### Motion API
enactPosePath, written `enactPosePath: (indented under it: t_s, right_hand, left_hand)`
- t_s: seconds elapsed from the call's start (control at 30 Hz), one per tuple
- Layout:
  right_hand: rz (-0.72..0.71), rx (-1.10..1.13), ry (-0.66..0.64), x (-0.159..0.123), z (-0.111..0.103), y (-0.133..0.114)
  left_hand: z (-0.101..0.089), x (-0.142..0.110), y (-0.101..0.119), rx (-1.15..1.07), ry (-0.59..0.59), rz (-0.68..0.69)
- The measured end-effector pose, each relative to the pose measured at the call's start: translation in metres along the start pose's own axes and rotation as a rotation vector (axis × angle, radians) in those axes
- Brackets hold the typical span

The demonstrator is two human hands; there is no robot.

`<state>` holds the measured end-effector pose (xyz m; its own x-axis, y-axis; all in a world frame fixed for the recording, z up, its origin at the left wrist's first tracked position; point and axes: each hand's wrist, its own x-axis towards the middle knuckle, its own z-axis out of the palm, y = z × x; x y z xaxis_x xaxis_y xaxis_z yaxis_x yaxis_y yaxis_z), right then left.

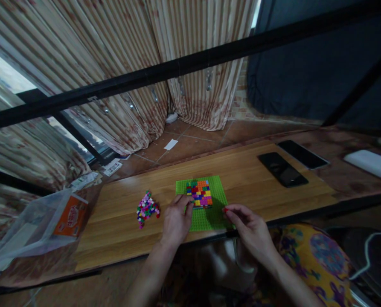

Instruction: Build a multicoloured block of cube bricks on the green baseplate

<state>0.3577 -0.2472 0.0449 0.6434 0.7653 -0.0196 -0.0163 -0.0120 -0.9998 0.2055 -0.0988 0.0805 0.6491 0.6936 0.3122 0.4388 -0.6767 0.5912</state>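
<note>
A green baseplate [216,197] lies on the wooden table [120,221] in front of me. On it sits a block of small coloured bricks [199,192] in red, yellow, orange, blue and purple. My left hand [176,219] rests at the plate's left edge, its fingertips touching the near left corner of the brick block. My right hand [248,224] hovers over the plate's near right corner, thumb and forefinger pinched on a small red brick [225,209]. A loose pile of small bricks [146,208], mostly pink and green, lies left of the plate.
Two dark phones [282,169] [302,154] lie at the table's right. A white flat object [369,164] sits at far right. A clear plastic bag with an orange packet [49,221] is at the left end. Striped curtains [129,85] hang behind.
</note>
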Motion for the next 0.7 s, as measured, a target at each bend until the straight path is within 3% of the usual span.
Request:
enactPosePath:
  t_s: [0.37, 0.7]
  right_hand:
    - [-0.144, -0.193, -0.022, 0.034, -0.006, -0.020]
    - [-0.324, -0.250, -0.207, 0.063, 0.025, -0.026]
  left_hand:
    - [0.011, 0.009, -0.001, 0.266, 0.010, 0.087]
    - [0.014, 0.004, 0.001, 0.311, 0.066, 0.075]
